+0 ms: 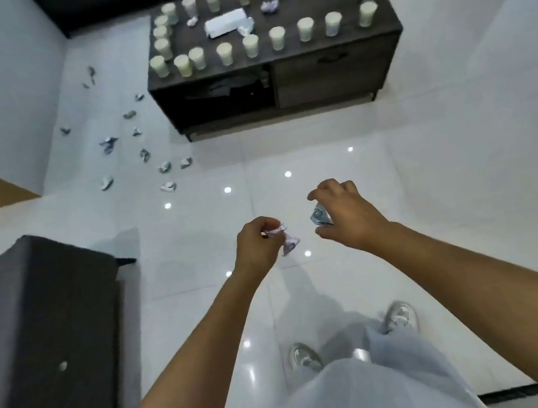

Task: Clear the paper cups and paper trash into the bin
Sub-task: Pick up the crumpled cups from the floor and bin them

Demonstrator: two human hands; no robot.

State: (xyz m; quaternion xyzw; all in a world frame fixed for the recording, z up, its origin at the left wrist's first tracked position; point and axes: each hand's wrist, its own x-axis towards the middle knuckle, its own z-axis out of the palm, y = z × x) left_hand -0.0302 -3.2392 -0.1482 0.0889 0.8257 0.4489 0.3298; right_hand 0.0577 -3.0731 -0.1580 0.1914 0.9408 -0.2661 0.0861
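Note:
My left hand (pixel 256 244) pinches a crumpled white paper scrap (pixel 287 240) in front of me above the tiled floor. My right hand (pixel 343 215) grips another crumpled paper with a blue print (pixel 320 218). Several paper cups (pixel 251 45) stand upside down round the edge of a dark low table (pixel 338 67) ahead. On that table lie a white tissue pack (pixel 224 23) and two paper wads (pixel 269 6). Several crumpled papers (pixel 145 155) are scattered on the floor at the left. No bin is in view.
A dark cabinet (pixel 49 345) stands close at my lower left. White walls close in on the left and right. My two shoes (pixel 400 316) stand on the glossy white tiles (pixel 322 148) between me and the table.

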